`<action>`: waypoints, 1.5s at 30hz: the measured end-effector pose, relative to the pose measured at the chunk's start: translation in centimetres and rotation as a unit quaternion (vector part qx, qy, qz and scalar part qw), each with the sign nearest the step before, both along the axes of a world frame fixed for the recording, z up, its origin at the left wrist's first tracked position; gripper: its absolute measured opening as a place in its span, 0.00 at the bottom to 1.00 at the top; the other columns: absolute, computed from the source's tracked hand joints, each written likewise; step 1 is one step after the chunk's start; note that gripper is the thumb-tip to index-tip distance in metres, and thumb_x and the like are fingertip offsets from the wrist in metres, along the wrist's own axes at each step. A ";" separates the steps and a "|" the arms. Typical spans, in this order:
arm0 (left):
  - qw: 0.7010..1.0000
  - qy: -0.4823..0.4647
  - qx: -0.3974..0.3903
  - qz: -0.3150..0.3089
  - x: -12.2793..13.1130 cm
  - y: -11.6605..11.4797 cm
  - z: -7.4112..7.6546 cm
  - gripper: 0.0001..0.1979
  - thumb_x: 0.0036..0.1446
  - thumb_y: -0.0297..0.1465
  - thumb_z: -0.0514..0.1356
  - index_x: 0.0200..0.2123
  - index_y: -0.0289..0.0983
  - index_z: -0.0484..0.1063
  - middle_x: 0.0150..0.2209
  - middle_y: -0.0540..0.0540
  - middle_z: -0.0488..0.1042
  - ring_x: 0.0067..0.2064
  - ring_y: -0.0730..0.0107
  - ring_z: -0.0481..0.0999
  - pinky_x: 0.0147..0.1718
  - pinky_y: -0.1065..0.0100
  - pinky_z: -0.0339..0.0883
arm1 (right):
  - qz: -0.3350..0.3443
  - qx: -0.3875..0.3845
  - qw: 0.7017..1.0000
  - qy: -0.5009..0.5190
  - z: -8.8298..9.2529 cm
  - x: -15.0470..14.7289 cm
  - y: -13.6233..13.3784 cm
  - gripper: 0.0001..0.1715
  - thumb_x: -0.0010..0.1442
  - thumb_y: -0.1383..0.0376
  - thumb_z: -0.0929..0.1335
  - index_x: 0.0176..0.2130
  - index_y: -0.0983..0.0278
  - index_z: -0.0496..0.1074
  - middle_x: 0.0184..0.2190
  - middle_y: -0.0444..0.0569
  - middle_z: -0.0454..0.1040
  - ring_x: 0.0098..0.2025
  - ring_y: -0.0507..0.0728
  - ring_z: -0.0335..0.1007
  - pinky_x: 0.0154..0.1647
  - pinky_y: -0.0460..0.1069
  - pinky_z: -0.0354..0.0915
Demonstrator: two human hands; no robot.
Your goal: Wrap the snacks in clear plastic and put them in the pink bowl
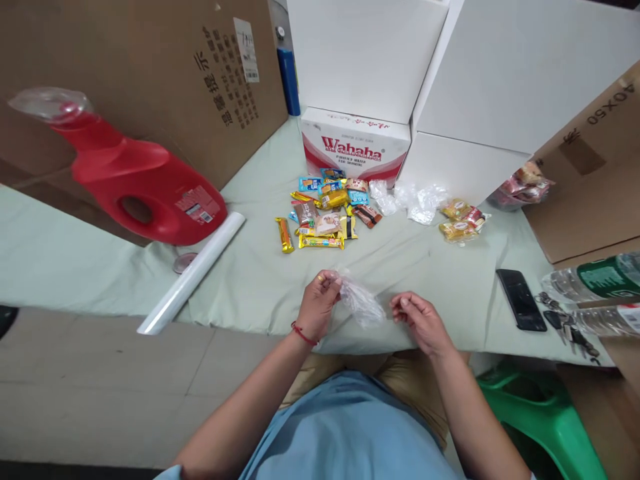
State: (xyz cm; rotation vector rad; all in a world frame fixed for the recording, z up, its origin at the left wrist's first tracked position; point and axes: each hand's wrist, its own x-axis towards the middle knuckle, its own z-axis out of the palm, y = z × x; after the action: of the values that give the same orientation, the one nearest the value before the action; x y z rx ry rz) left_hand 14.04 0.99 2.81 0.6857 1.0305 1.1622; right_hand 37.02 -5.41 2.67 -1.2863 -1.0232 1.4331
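Note:
My left hand (319,303) is closed, pinching the top of a clear plastic bag (361,303) that hangs just above the pale green cloth (250,280). My right hand (417,317) is closed a little to the right of the bag, its fingertips pinched together near the bag's edge; whether it grips the film I cannot tell. Beyond the hands lies a pile of several wrapped snacks (325,213), with a loose yellow bar (285,235) at its left. Some crumpled clear bags (415,200) and a filled snack bag (463,223) lie to the right.
A red detergent jug (145,180) lies on its side at left beside a white roll (193,273). White boxes (370,60) and a Wahaha carton (355,147) stand behind. A black phone (521,300), keys (570,327) and water bottles (600,280) lie at right. A green stool (545,413) is below.

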 end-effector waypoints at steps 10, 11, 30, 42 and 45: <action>0.970 0.139 0.119 -0.160 2.2 -0.3 -0.1 0.11 0.58 0.40 0.63 0.36 0.37 0.72 0.33 0.50 0.73 0.34 0.71 0.71 0.37 0.68 0.65 | 0.061 -0.044 0.997 -0.004 0.7 -2.0 1.9 0.25 0.53 0.45 0.76 0.38 0.62 0.77 0.26 0.41 0.67 0.25 0.49 0.56 0.24 0.45 0.56; 0.968 0.145 0.123 -0.162 2.3 -0.3 -0.1 0.11 0.57 0.39 0.64 0.38 0.38 0.72 0.35 0.49 0.75 0.36 0.70 0.72 0.39 0.68 0.66 | 0.062 -0.045 0.997 -0.006 0.6 -2.2 1.9 0.25 0.51 0.45 0.77 0.35 0.62 0.75 0.24 0.40 0.65 0.25 0.49 0.55 0.23 0.45 0.55; 0.995 -0.037 -0.045 -0.081 2.6 -1.4 0.0 0.17 0.46 0.40 0.72 0.29 0.37 0.71 0.34 0.47 0.78 0.38 0.68 0.76 0.39 0.67 0.68 | -0.132 -0.089 0.985 0.070 0.3 -1.5 1.6 0.26 0.45 0.47 0.79 0.31 0.61 0.70 0.23 0.37 0.61 0.21 0.47 0.50 0.17 0.43 0.47; 0.981 -0.159 -0.097 -0.057 2.1 -1.0 -0.5 0.22 0.33 0.16 0.64 0.35 0.37 0.71 0.33 0.53 0.71 0.31 0.80 0.69 0.29 0.76 0.62 | -0.111 -0.057 0.992 0.020 1.0 -0.9 1.1 0.24 0.47 0.48 0.79 0.34 0.61 0.72 0.28 0.41 0.69 0.23 0.47 0.55 0.19 0.44 0.53; 0.974 -0.188 -0.090 -0.089 1.8 -1.1 0.1 0.21 0.32 0.19 0.60 0.36 0.35 0.75 0.35 0.49 0.71 0.29 0.80 0.65 0.27 0.74 0.60 | -0.100 -0.041 0.994 0.006 1.1 -1.0 1.1 0.24 0.49 0.48 0.78 0.38 0.60 0.74 0.27 0.40 0.67 0.23 0.48 0.54 0.20 0.45 0.53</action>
State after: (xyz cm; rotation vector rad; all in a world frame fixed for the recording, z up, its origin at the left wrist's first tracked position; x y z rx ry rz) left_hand 15.85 -0.15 2.86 0.3855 0.7251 0.9808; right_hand 36.00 -4.29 3.76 -1.3958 -0.8093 1.3398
